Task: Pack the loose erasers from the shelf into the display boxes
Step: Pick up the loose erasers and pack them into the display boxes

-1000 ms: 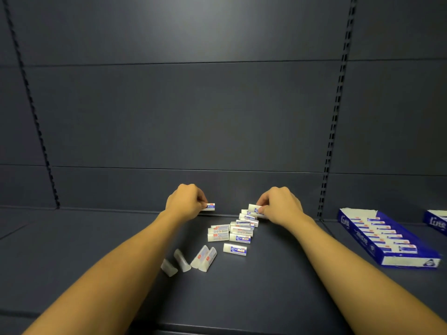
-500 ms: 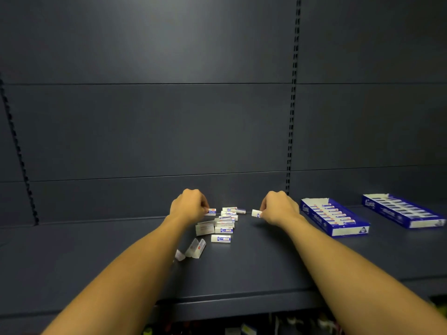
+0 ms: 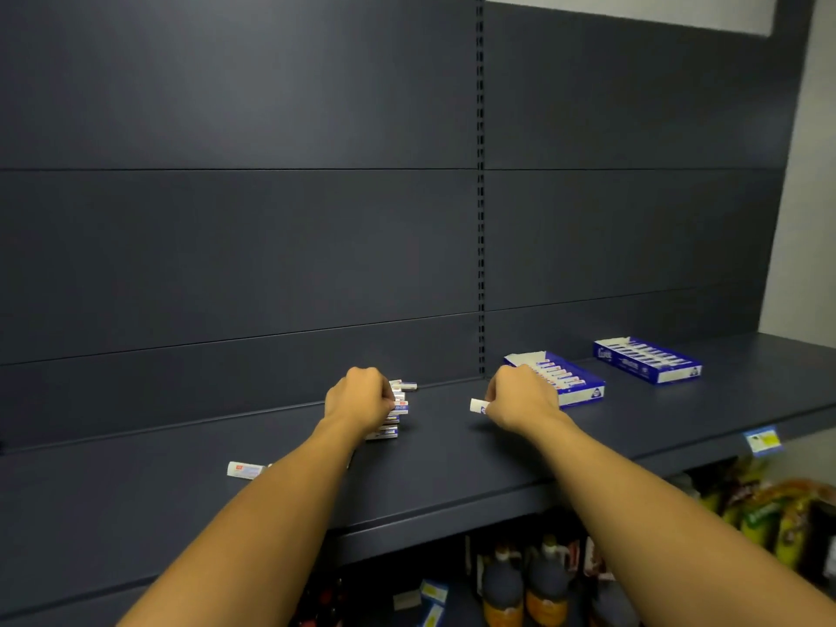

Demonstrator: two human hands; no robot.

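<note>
Item 1: eraser (image 3: 478, 405), centre frame, pinched in my right hand (image 3: 520, 398), above the shelf (image 3: 452, 459). I judge it light, slightly soft, sleeve slippery; take it by the long sides. Item 2: loose erasers (image 3: 392, 416), left of centre, under my left hand (image 3: 359, 398), whose grip is curled on 1. Item 3: 2 display boxes (image 3: 583, 391), right. Dark back panel; bottles below.

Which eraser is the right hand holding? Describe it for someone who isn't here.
On the dark shelf, find the nearer blue box. Just left of it the right hand pinches one white eraser, alone and apart from the pile by the left hand.
</note>
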